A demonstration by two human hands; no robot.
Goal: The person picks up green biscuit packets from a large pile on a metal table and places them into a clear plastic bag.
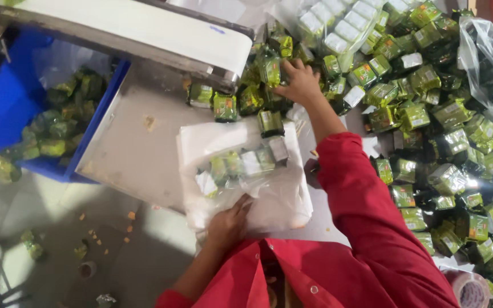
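Green packets [440, 131] heap over the table's [138, 154] right side; a clear bag [246, 177] lies near its front edge, some inside; left hand [229, 225] pinches the bag's mouth; right hand [300, 82] grips packets by the conveyor [144, 28].

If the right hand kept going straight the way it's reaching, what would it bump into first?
Probably the green packets piled right under the fingers of the right hand; it already seems to touch them. Just past them sits the end of the white conveyor belt, though depth is hard to judge from above.
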